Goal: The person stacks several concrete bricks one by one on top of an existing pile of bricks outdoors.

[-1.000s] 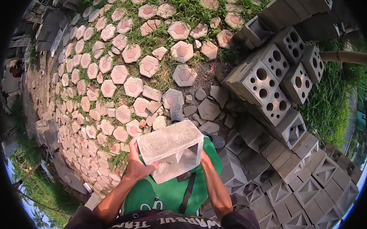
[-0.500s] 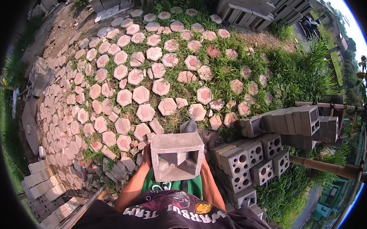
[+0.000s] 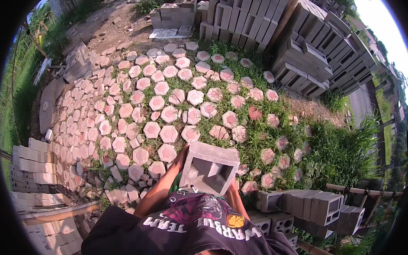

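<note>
A grey hollow concrete block (image 3: 213,151) is held in front of my body, its open cavity turned up toward me. My left hand (image 3: 183,154) grips its left side, with the fingers mostly hidden. My right hand (image 3: 233,186) is at the right side, largely covered by the block. Both forearms reach forward, one on each side of it. The block hangs above the paved ground, close to my dark printed shirt (image 3: 196,217).
Hexagonal pavers (image 3: 168,134) with grass between them cover the ground ahead. Stacked hollow blocks (image 3: 300,68) stand at the far right, and more blocks (image 3: 309,205) at the near right. Pale blocks (image 3: 36,166) are piled at left, beside a bamboo pole (image 3: 61,214).
My view has lifted, bringing the far block stacks further into sight and dropping the near-right ones lower. The held block stays between my hands and appears slightly tilted.
</note>
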`<state>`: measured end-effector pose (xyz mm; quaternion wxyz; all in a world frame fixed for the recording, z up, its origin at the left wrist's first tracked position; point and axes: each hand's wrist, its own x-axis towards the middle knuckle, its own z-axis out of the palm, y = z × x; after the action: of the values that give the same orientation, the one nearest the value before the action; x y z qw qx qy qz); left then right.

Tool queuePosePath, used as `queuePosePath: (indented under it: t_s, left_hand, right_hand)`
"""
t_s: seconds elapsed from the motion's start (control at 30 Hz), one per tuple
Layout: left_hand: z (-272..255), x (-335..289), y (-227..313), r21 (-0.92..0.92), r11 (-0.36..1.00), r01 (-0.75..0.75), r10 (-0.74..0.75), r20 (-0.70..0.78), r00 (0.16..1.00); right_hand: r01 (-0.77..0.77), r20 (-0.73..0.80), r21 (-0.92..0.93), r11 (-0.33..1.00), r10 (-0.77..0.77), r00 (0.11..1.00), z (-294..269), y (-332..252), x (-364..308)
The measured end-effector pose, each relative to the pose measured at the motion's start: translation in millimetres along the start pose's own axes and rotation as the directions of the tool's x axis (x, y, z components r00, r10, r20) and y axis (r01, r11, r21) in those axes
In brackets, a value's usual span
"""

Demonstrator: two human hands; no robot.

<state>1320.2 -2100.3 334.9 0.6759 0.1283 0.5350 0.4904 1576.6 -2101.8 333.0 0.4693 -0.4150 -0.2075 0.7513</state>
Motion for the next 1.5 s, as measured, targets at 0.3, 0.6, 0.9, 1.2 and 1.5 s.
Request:
queuePosePath:
  t_s: [0.3, 0.6, 0.9, 1.2, 1.5]
  left_hand:
    - [61.6, 96.6, 85.3, 0.109, 0.993, -0.039, 0.037, 0.028, 0.999]
    - [85.0, 254.1, 234.5, 0.435, 0.88, -0.193, 0.101, 0.225, 0.969]
    - [-0.8, 391.0, 332.3, 0.056, 0.98, -0.19, 0.185, 0.085, 0.979]
    - [-80.0, 472.2, 426.7, -0.318, 0.888, -0.332, 0.287, -0.18, 0.941]
    - [-80.9, 643.3, 568.7, -0.547, 0.717, -0.432, 0.43, -0.14, 0.892]
  right_hand:
    - [-0.015, 0.051, 0.006, 1.0, 0.015, 0.999, 0.6, -50.0, 122.1]
    - [-0.018, 0.021, -0.027, 0.999, 0.019, 1.0, 67.8, -80.0, 301.6]
    - [-0.052, 0.099, -0.053, 0.997, 0.057, 0.993, 174.3, -106.9, 477.4]
    - [-0.357, 0.161, -0.145, 0.923, 0.378, 0.912, 298.5, -107.7, 669.3]
    - [-0.308, 0.393, -0.302, 0.902, 0.412, 0.822, 392.3, -156.7, 941.1]
